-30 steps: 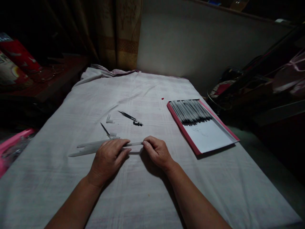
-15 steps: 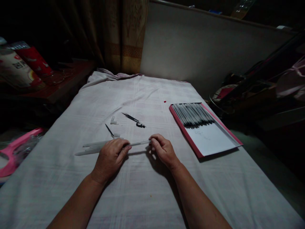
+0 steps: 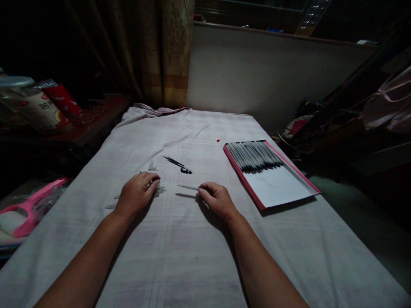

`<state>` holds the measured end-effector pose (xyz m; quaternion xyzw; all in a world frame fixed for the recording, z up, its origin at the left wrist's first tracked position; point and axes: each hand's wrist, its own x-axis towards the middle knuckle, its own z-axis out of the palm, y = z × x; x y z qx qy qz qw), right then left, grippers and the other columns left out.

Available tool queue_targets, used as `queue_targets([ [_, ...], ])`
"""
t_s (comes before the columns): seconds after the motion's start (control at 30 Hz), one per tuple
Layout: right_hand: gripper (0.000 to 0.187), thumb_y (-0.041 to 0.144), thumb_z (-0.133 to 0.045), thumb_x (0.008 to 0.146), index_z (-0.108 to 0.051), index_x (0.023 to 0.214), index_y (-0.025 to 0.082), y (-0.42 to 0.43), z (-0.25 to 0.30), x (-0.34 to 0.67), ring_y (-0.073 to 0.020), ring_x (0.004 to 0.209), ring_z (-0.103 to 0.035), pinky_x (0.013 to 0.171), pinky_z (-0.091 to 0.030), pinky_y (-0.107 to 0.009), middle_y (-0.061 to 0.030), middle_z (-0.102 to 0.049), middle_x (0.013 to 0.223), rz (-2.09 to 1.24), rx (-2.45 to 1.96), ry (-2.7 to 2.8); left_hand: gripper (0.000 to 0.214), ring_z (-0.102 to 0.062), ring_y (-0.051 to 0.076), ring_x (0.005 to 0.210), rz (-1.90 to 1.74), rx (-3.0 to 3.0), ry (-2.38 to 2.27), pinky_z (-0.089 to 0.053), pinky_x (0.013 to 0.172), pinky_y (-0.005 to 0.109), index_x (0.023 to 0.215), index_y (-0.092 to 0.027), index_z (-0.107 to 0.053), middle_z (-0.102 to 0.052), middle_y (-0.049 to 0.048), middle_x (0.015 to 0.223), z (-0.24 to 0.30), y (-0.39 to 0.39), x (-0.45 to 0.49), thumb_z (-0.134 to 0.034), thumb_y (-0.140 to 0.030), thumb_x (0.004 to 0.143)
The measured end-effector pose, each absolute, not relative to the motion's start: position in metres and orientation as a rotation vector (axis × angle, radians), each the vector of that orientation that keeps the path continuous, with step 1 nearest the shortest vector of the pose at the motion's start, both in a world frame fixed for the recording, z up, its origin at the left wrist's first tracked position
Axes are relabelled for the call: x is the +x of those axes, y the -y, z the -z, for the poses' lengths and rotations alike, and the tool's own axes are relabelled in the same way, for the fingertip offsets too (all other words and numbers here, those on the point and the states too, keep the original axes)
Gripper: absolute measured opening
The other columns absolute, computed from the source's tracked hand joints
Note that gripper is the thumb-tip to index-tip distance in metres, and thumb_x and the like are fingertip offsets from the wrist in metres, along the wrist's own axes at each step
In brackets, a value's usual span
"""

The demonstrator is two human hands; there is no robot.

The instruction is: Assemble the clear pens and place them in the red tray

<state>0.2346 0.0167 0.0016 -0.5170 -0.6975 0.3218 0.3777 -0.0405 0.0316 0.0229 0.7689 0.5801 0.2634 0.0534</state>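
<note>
My right hand [image 3: 218, 199] is closed on one end of a clear pen barrel [image 3: 188, 187], which points left just above the cloth. Over the loose pen parts at the left, my left hand [image 3: 135, 194] has its thumb and fingers pinched together; what they grip is mostly hidden. Small clear pen caps [image 3: 159, 190] lie right by its fingertips. Partly covered by that hand, more clear barrels [image 3: 111, 206] stick out on its left side. Farther off lie dark pen refills [image 3: 173, 161], small black pen plugs [image 3: 185, 170] and a few clear caps [image 3: 152, 165].
A pink-edged box lid [image 3: 263, 199] at the right bears a row of clear pens [image 3: 255, 155] with black ends. A tiny red piece [image 3: 218, 140] lies on the white cloth [image 3: 180, 256]. Pink-handled scissors [image 3: 32, 207] and jars [image 3: 38, 107] stand off to the left.
My left hand has let go of the barrel's left end and moved left to the loose parts. The right hand keeps the barrel. The view has shifted slightly.
</note>
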Motion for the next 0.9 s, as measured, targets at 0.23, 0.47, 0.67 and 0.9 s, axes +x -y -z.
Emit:
queue_targets([
  [0.23,0.021,0.034,-0.057,0.085,-0.072,0.081,0.020,-0.020,0.005,0.235,-0.0177,0.071,-0.066,0.067,-0.051,-0.028,-0.0037,-0.071,0.074,-0.846,-1.291,1.699,0.020,-0.066,0.026,0.083,-0.114,2.367,-1.636,-0.043,0.068,0.032,0.083,-0.028,-0.073,-0.075,0.0066,0.090,-0.046,-0.078,-0.057,-0.058,-0.038,0.076],
  [0.47,0.027,0.041,-0.055,0.083,-0.070,0.082,0.019,-0.023,0.008,0.235,-0.0173,0.072,-0.064,0.068,-0.050,-0.028,-0.0030,-0.070,0.075,-0.878,-1.297,1.569,0.009,-0.061,0.024,0.070,-0.058,2.341,-1.601,-0.039,0.065,0.031,0.063,-0.025,-0.066,-0.070,0.0064,0.073,-0.055,-0.090,-0.045,-0.067,-0.034,0.066],
  [0.67,0.029,0.045,-0.054,0.081,-0.066,0.079,0.019,-0.025,0.008,0.235,-0.0161,0.067,-0.059,0.065,-0.047,-0.028,-0.0011,-0.065,0.069,-0.868,-1.317,1.469,0.024,-0.063,0.021,0.075,-0.375,2.175,-1.651,-0.045,0.067,0.030,0.092,-0.023,-0.069,-0.071,0.0051,0.086,-0.061,-0.077,-0.037,-0.056,-0.040,0.081],
  [0.9,0.033,0.048,-0.057,0.080,-0.070,0.085,0.018,-0.024,0.004,0.233,-0.0140,0.055,-0.054,0.054,-0.045,-0.025,0.0002,-0.060,0.061,-0.982,-1.257,1.348,0.037,-0.063,0.011,0.068,-1.248,0.962,-1.254,-0.049,0.052,0.019,0.100,-0.021,-0.068,-0.070,0.0029,0.092,-0.041,-0.028,0.003,-0.079,-0.039,0.069],
])
